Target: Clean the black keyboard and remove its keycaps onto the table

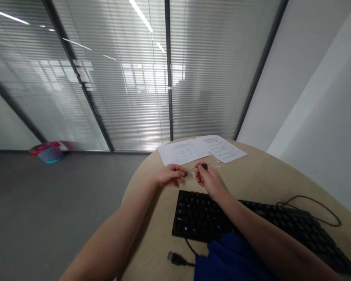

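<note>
Over the table my left hand [172, 174] pinches a small dark rounded piece [186, 173] between thumb and fingertips. Just to its right, my right hand [206, 177] is closed on a small black piece [204, 166]. Thin, pale wire-like strands [216, 164] stick out from it to the right, and a thin line runs across the gap between the two hands. The exact kind of these pieces is too small to make out. Both hands are close together, beyond a black keyboard [193, 212] that my right forearm crosses.
Printed paper sheets [184, 150] lie overlapping near the table's [146, 171] far edge. A USB plug [177, 258] rests at the front, and a black cable [318, 199] loops at the right. A red and blue basket [49, 153] stands on the floor by the glass partition.
</note>
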Demonstrator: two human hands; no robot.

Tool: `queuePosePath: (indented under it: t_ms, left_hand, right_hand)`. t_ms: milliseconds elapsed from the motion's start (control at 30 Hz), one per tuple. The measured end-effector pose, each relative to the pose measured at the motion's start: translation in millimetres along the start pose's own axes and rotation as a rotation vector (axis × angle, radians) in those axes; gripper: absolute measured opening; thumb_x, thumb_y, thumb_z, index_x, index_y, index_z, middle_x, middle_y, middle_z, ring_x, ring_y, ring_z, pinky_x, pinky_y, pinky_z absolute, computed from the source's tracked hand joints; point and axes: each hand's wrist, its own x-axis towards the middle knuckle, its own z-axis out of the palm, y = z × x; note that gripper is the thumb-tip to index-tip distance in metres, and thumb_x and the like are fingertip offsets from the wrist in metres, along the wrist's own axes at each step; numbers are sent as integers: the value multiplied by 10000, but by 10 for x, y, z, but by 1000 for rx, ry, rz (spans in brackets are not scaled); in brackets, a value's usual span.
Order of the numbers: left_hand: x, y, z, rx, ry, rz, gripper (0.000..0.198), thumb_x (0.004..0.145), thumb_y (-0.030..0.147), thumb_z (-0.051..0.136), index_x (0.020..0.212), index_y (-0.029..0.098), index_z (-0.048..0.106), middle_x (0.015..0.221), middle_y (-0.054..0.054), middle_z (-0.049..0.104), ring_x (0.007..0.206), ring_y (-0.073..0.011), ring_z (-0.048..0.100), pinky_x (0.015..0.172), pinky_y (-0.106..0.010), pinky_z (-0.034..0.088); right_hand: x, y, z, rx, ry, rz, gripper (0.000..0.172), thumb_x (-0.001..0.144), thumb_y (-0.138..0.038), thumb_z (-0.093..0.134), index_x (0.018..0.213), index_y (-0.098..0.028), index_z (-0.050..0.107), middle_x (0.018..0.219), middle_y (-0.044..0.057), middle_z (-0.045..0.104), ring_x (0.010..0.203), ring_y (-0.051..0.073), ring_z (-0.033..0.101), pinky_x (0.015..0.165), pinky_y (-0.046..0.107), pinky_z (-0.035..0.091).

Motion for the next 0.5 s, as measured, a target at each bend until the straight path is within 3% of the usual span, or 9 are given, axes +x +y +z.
queuePosePath:
  t_ms: [133, 233, 400, 500]
  left_hand:
    - [-7, 18, 45, 64, 55, 11, 376, 701, 379, 742, 965, 148, 607, 640, 5, 635, 500, -108, 572, 406, -186, 395]
    - [3, 41, 122, 257, 56, -1, 276, 734, 333, 678, 929, 162, 584, 593, 28, 599, 447, -102, 512, 420, -208, 401]
    - [57, 78, 203, 793, 150, 171, 177, 760, 291, 637, 877, 172, 696, 773, -13, 675, 613, -124, 563, 565, -232, 433]
    - [95, 84, 196, 957, 169, 179, 223, 794, 282, 595, 923, 188, 750, 789, -17, 701, 685, -152, 590, 632, -247, 445]
  right_hand:
    - [69, -6, -58, 42, 211, -67, 400, 743, -569, 662, 901, -228, 524, 601, -74, 503, 469, 93, 429, 438, 211, 312]
    - [137, 4, -108, 80, 315, -96, 370, 749, -545, 639, 887, -224, 515, 578, -83, 472, 456, 87, 404, 424, 202, 283]
    - [195, 26, -134, 111, 373, -108, 314, 767, -510, 607, 851, -225, 504, 562, -81, 456, 445, 91, 393, 405, 205, 254]
    - [206, 44, -127, 118, 387, -121, 285, 780, -488, 597, 844, -226, 505, 563, -77, 453, 450, 97, 403, 409, 215, 267]
